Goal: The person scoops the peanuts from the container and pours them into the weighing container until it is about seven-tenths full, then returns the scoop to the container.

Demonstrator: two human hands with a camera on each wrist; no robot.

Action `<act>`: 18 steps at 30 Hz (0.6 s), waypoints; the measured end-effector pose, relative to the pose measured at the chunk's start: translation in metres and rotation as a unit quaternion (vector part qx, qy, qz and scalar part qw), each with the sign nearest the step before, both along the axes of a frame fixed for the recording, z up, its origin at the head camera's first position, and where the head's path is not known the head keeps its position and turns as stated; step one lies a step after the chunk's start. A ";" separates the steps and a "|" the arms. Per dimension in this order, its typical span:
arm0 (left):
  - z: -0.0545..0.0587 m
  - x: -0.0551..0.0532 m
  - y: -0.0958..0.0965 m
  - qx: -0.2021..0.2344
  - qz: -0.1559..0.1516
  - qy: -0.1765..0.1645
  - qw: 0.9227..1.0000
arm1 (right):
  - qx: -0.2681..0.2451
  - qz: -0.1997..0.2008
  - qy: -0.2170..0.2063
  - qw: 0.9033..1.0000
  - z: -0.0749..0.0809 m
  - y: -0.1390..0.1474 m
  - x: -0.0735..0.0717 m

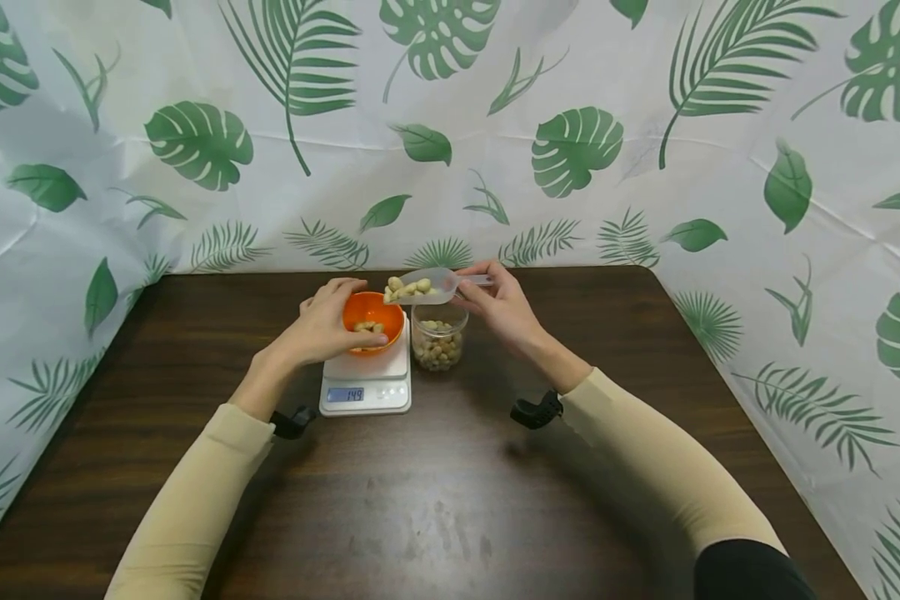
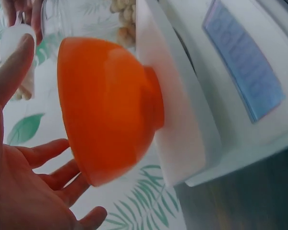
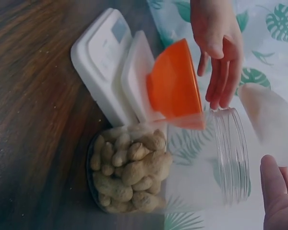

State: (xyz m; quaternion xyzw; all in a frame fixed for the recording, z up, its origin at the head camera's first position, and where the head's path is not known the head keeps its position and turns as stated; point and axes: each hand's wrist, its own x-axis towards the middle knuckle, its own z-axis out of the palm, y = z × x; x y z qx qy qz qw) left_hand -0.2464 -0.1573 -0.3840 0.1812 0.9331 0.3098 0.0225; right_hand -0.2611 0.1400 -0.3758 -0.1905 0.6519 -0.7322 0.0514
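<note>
Nearest the head camera, two cream sleeves [image 1: 187, 508] reach forward to a translucent scoop [image 1: 441, 285] raised over the gap between bowl and jar. Peanuts [image 1: 412, 289] lie in the scoop, its tip at the right of the bowl's mouth; whether it touches the rim, I cannot tell. Thumb and fingers of the right hand [image 1: 506, 304] pinch its handle. Below the tip sits the orange bowl [image 2: 110, 110], upright on a white scale [image 1: 375, 397], with more peanuts inside. The left hand [image 1: 326, 323] spreads round the bowl's mouth, fingers apart and loosely bent, thumb extended. The scale's display [image 1: 345, 394] seems to read 149. Just to its right stands a clear, lidless jar [image 3: 233, 158], partly filled with peanuts. All rests on a dark wooden table [image 1: 435, 508], before a leaf-printed white sheet [image 1: 487, 150].
</note>
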 end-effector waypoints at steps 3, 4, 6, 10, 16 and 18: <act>-0.001 0.001 -0.005 0.011 0.008 -0.011 1.000 | 0.006 0.003 -0.005 1.000 0.001 -0.005 -0.001; -0.002 0.001 -0.006 0.012 0.010 -0.014 1.000 | 0.007 0.004 -0.007 1.000 0.001 -0.006 -0.001; -0.003 0.001 -0.009 0.011 0.012 -0.021 1.000 | 0.009 0.007 -0.007 1.000 0.000 -0.009 -0.002; -0.006 0.002 -0.014 0.007 0.011 -0.028 1.000 | 0.015 0.013 -0.007 1.000 -0.001 -0.014 -0.003; -0.010 0.003 -0.018 0.011 0.008 -0.049 0.999 | 0.017 0.017 -0.017 1.000 -0.003 -0.019 -0.003; -0.012 0.003 -0.019 0.010 0.008 -0.052 0.999 | 0.026 0.017 -0.016 0.999 -0.003 -0.021 -0.003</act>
